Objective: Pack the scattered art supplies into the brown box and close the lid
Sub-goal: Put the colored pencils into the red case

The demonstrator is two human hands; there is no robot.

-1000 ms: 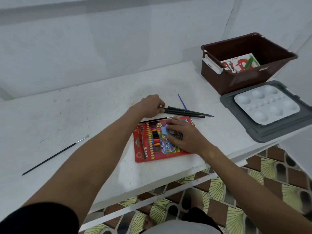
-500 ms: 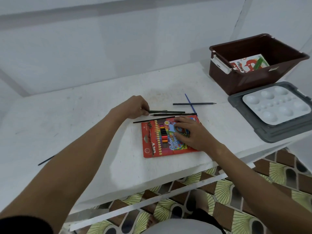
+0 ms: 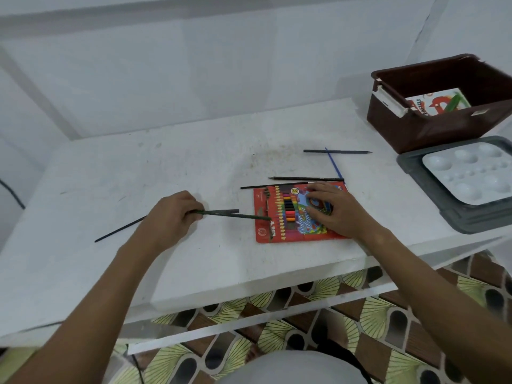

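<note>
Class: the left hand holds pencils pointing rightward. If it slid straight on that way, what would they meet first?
Probably the red coloured-pencil pack: the pencils in the left hand already reach its left edge.

one brown box (image 3: 432, 128), one palette (image 3: 471, 173), one pencil pack (image 3: 288, 214)

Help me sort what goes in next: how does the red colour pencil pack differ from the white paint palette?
The red colour pencil pack lies flat on the white table under the right hand; the white paint palette sits untouched on the grey lid. The pack is printed and many-coloured; the palette is plain, with round wells. Both are flat and outside the brown box.
</note>
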